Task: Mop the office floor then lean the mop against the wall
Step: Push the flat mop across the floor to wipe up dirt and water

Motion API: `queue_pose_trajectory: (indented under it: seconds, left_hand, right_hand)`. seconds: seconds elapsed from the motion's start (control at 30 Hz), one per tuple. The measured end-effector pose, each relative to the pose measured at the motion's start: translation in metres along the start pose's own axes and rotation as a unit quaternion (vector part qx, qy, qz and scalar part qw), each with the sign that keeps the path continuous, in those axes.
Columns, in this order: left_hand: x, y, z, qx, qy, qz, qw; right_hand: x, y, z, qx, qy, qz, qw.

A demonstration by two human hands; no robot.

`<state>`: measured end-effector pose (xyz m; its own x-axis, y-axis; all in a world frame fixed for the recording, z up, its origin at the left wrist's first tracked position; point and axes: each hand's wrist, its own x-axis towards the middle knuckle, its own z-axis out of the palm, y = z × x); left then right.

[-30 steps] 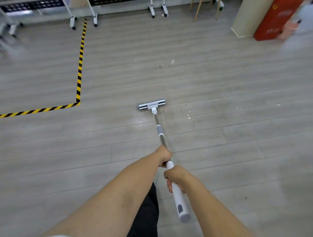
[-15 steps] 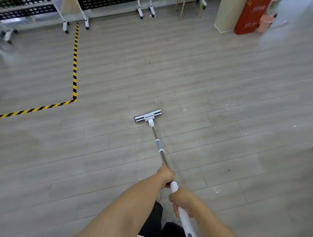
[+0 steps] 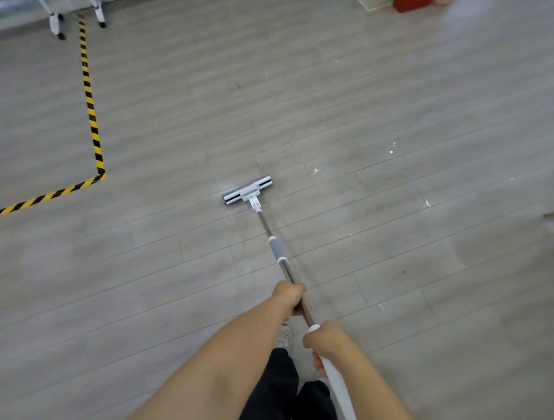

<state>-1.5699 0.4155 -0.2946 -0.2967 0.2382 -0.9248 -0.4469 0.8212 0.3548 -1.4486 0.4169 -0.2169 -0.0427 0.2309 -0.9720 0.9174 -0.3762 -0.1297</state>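
The person holds the mop with both bare hands. The left grip is clenched around the metal part of the pole, and the right grip is clenched around the white upper handle, just behind the left one and nearer to the body. The mop head, white with a grey pad, lies flat on the grey plank floor well in front of the person, and the pole rises from it at a slant toward the hands. A grey sleeve sits on the pole between the head and the left grip. Some white specks lie on the floor to the right of the mop head, near it. A line of yellow and black tape runs down the left side and turns a corner to the left. Below the arms, black trousers and one light shoe are visible. White legs with wheels stand at the top left, and a part of a red object shows at the top right.
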Motion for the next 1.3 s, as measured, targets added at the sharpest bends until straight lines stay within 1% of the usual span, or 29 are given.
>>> queue_pose_trajectory:
  seconds: [0.07,0.13,0.27,0.43,0.6,0.8,1.0,1.13,1.3]
  left_hand:
    - [0.006,0.004,0.002,0.021,0.000,0.004,1.000]
    - [0.006,0.007,0.008,0.038,0.002,0.009,0.999]
    - [-0.001,0.020,0.019,0.034,0.007,0.029,0.999]
    - [-0.025,0.026,0.036,0.021,-0.001,0.045,0.999]
    - [-0.053,0.024,0.084,0.035,0.005,0.078,0.996]
    - [-0.084,0.011,0.170,0.050,0.004,0.097,0.994]
    - [-0.094,-0.016,0.241,0.056,0.003,0.072,0.996]
    - [-0.091,-0.031,0.267,0.046,0.016,0.059,0.997]
    - [-0.093,-0.036,0.274,0.058,0.018,0.034,0.998]
  right_hand:
    - [0.003,0.004,-0.001,0.001,0.001,-0.005,1.000]
    - [0.002,0.008,-0.007,-0.005,0.018,-0.021,1.000]
    - [-0.010,0.006,-0.026,-0.008,0.032,-0.036,0.999]
    - [-0.040,0.007,-0.046,-0.071,0.045,-0.058,0.995]
    - [-0.055,0.042,-0.082,-0.112,0.049,-0.085,0.989]
    - [-0.066,0.112,-0.145,-0.090,0.041,-0.088,0.991]
    - [-0.039,0.177,-0.183,-0.034,0.029,-0.080,0.996]
    - [-0.020,0.205,-0.191,-0.015,0.020,-0.082,0.996]
    - [-0.013,0.212,-0.190,-0.005,0.014,-0.078,0.997]
